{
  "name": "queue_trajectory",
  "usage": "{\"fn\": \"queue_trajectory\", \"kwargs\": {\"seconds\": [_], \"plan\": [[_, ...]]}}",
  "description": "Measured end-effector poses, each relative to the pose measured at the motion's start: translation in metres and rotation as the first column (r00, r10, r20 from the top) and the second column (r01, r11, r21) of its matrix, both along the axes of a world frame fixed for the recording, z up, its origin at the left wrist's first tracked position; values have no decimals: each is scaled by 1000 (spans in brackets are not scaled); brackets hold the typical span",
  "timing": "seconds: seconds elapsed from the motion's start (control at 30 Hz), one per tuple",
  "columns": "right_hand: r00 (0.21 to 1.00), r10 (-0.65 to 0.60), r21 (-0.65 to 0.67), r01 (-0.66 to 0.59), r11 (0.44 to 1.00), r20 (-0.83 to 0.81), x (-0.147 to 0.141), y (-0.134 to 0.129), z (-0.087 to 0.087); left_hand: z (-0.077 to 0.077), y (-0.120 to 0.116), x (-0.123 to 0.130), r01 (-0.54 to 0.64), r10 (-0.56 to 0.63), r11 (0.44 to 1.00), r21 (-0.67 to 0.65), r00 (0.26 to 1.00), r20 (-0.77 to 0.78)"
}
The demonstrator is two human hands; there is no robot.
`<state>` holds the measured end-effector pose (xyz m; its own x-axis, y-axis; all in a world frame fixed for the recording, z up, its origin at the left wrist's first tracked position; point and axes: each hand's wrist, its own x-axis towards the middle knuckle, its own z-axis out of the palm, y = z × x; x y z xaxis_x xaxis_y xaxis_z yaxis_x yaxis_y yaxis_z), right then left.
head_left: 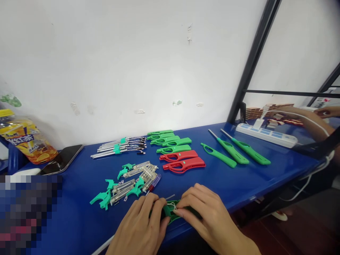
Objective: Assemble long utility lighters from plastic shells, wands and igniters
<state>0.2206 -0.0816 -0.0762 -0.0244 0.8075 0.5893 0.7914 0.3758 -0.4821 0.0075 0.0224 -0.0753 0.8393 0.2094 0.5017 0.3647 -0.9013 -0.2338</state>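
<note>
Near the table's front edge, my left hand (142, 221) is closed around one end of an open green lighter shell (174, 220). A metal tube (103, 245) sticks out on the lower left, beneath that hand. My right hand (205, 216) is at the shell's other end, thumb and forefinger pinched on a thin white wire (172, 204). My fingers hide much of the shell's inside. Just beyond my left hand lie teal triggers (103, 199) and clear fuel tanks (123, 191), with a small purple-and-red screwdriver-like piece (154, 183).
Metal lighter tubes with wires (114, 148) lie at the back. Green shells (174, 141) and red shells (186, 164) are lined up beside them. Green lighters (233, 152) lie further right, near a power strip (267, 134). A phone (63, 159) and drink bottle (29, 140) sit left. Another person's arm (305, 118) shows right.
</note>
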Motion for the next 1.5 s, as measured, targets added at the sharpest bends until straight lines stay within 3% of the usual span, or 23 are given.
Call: {"fn": "queue_trajectory", "kwargs": {"seconds": [0.2,0.57,0.77,0.97,1.17,1.33,1.5], "plan": [[983,47,13,-45,999,-178,0,1,3,-1,-2,-1,19,-18,1000,-22,997,73],[952,46,0,-49,999,-302,-2,-1,7,-2,-2,-5,36,-23,990,-139,995,93],[882,-72,-154,-1,988,-466,-6,1,7,-3,-3,-5,44,-22,982,-186,992,120],[822,-114,-260,-43,965,-559,-3,0,10,-4,0,-7,57,-43,978,-200,996,73],[851,-135,-333,-50,941,-508,1,-1,10,-7,3,-13,88,-99,972,-220,994,-38],[904,-34,-237,-76,969,-427,3,-2,9,-6,3,-12,70,-79,968,-243,996,-28],[942,-13,-216,-64,974,-336,5,-4,8,-4,1,-11,64,-75,962,-265,997,-30]]}}
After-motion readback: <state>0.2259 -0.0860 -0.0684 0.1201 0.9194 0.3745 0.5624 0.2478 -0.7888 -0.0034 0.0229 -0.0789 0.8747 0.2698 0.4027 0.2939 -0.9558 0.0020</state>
